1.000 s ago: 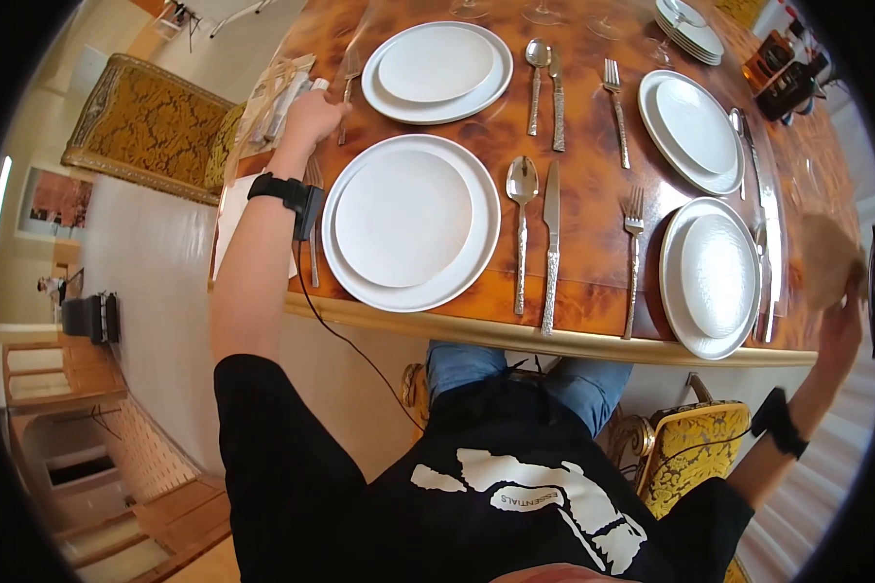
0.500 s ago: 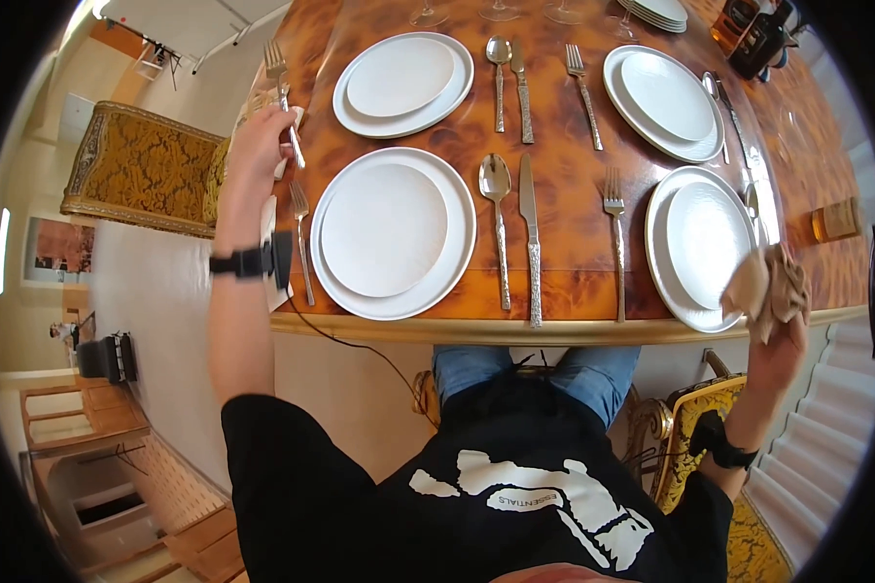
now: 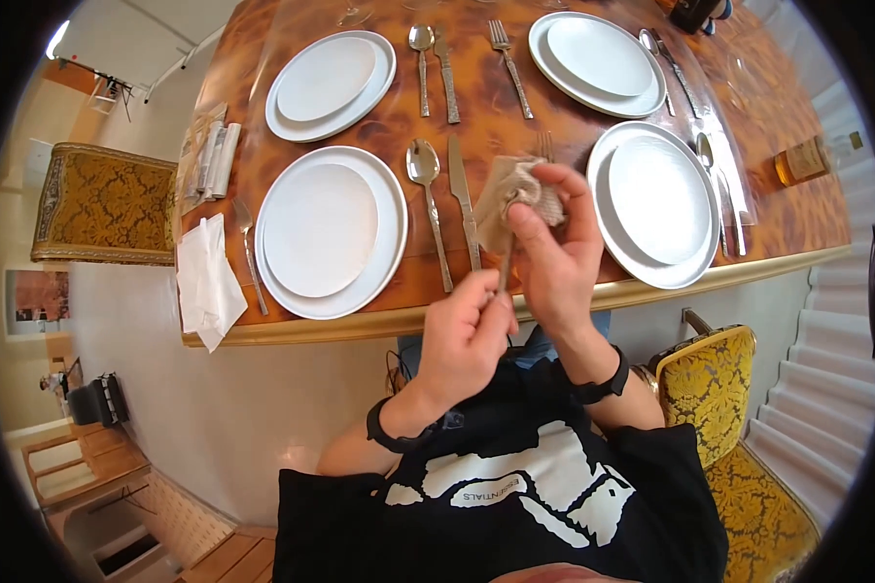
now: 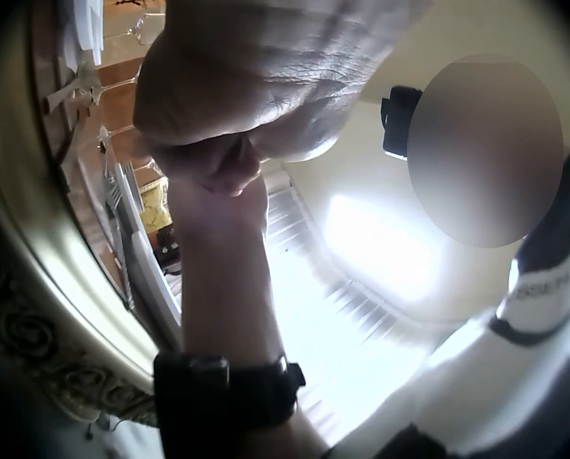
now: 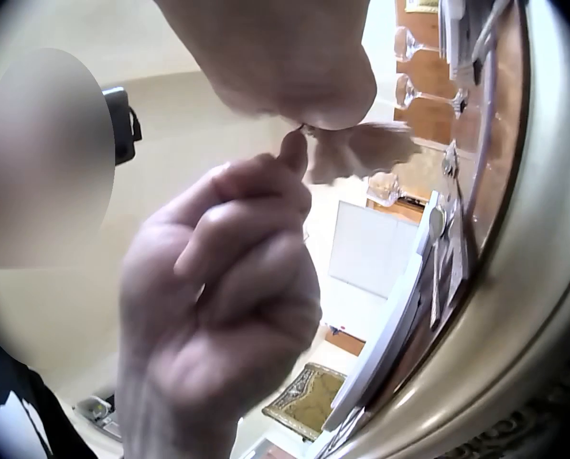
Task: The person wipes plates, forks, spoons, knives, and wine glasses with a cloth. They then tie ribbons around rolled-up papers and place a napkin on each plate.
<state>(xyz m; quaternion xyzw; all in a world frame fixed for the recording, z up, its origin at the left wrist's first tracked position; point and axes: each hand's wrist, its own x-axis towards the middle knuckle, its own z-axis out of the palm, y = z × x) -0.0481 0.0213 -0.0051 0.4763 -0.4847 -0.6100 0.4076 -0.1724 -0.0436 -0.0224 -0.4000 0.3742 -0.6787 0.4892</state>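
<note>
In front of the torso at the table's front edge, my left hand [image 3: 462, 335] pinches the handle of a fork [image 3: 505, 270]. My right hand [image 3: 559, 262] holds a crumpled beige cloth [image 3: 515, 199] around the fork's upper end, so the tines are hidden. The right wrist view shows the curled fingers [image 5: 237, 277] of the left hand just below the cloth [image 5: 361, 148]. A white plate pair [image 3: 321, 228] lies left of the hands, and another plate pair [image 3: 661, 199] lies right.
A spoon [image 3: 425, 165] and a knife [image 3: 459, 185] lie beside the near left plates. White napkins [image 3: 209, 277] overhang the left corner near a fork [image 3: 251, 248]. Farther back are more plates [image 3: 331, 78]. A bottle [image 3: 802, 163] lies at right; a yellow patterned chair [image 3: 705, 389] stands below.
My left hand has brought the fork from the table's left side to the front of the body. The right hand has come leftward with the cloth and now wraps the fork's end. The view has shifted.
</note>
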